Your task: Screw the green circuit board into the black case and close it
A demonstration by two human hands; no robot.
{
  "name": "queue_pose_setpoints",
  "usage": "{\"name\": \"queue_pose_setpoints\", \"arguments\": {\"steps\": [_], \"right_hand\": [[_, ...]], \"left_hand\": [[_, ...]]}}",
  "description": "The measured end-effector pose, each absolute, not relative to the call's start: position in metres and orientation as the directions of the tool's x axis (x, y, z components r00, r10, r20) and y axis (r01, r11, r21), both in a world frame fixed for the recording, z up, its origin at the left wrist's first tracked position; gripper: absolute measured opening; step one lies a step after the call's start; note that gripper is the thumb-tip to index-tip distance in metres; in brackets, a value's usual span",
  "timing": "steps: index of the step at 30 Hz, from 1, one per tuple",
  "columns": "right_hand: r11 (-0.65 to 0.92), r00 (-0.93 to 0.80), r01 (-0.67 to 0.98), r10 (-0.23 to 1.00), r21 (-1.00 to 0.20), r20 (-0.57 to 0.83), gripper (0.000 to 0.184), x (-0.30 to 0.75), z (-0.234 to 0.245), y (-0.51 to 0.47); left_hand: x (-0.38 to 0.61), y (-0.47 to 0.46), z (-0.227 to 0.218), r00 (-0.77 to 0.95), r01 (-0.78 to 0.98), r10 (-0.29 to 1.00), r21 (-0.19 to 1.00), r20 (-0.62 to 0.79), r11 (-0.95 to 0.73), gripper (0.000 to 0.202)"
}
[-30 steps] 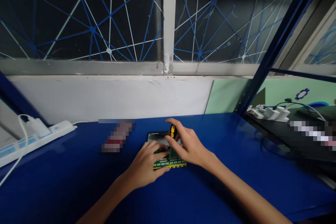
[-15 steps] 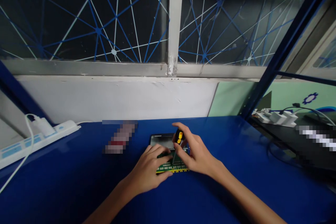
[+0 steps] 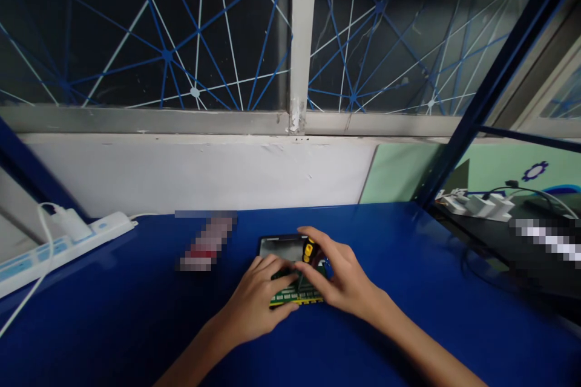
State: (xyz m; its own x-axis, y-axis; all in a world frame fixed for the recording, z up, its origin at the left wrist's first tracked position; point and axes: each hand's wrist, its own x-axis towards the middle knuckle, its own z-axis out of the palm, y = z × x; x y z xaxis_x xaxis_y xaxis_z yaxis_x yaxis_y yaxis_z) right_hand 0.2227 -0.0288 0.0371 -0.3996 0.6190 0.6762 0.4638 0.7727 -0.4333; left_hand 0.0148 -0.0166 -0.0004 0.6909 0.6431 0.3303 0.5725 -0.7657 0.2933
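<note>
My right hand (image 3: pixel 348 269) is closed around the black and yellow handle of a screwdriver (image 3: pixel 309 250). Its thin shaft slants down onto a green circuit board (image 3: pixel 294 298) with a yellow near edge. Across the left part of that board lies my left hand (image 3: pixel 254 299), fingers on top and thumb along the near edge, gripping it. Just behind the board is a dark-framed flat panel (image 3: pixel 280 247), partly covered by both hands. The screwdriver's tip and whatever it touches are too small to make out.
A blue tabletop (image 3: pixel 218 351) carries everything. To the left are a pixelated flat item (image 3: pixel 206 245) and a white power strip (image 3: pixel 102 231) with a cable. At right, plugs and adapters (image 3: pixel 488 204) stand on a dark surface past a blue frame post (image 3: pixel 447 157).
The screwdriver handle has tipped slightly and sits a little lower as my right fingers shift around it. My left hand keeps its hold on the board. The view has moved slightly.
</note>
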Motion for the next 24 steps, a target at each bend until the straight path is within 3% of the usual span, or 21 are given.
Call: {"name": "queue_pose_setpoints", "arguments": {"steps": [5, 10, 16, 21, 24], "right_hand": [[0.796, -0.426, 0.484, 0.577, -0.363, 0.697, 0.051, 0.224, 0.036, -0.031], [0.756, -0.408, 0.481, 0.641, -0.443, 0.651, 0.056, 0.225, 0.037, -0.033], [0.772, -0.413, 0.514, 0.604, -0.373, 0.681, 0.054, 0.227, 0.031, -0.035], [0.722, -0.360, 0.518, 0.670, -0.458, 0.650, 0.062, 0.230, 0.027, -0.033], [0.728, -0.313, 0.526, 0.647, -0.440, 0.695, 0.061, 0.231, 0.024, -0.030]], "left_hand": [[0.015, -0.017, 0.001, 0.695, 0.564, 0.635, 0.293, 0.336, -0.772, 0.038], [0.015, -0.016, 0.000, 0.697, 0.578, 0.646, 0.289, 0.312, -0.763, 0.037], [0.015, -0.016, -0.001, 0.682, 0.571, 0.652, 0.316, 0.331, -0.758, 0.034], [0.015, -0.017, 0.000, 0.679, 0.574, 0.660, 0.328, 0.322, -0.750, 0.037], [0.015, -0.018, 0.002, 0.665, 0.583, 0.670, 0.332, 0.329, -0.741, 0.039]]}}
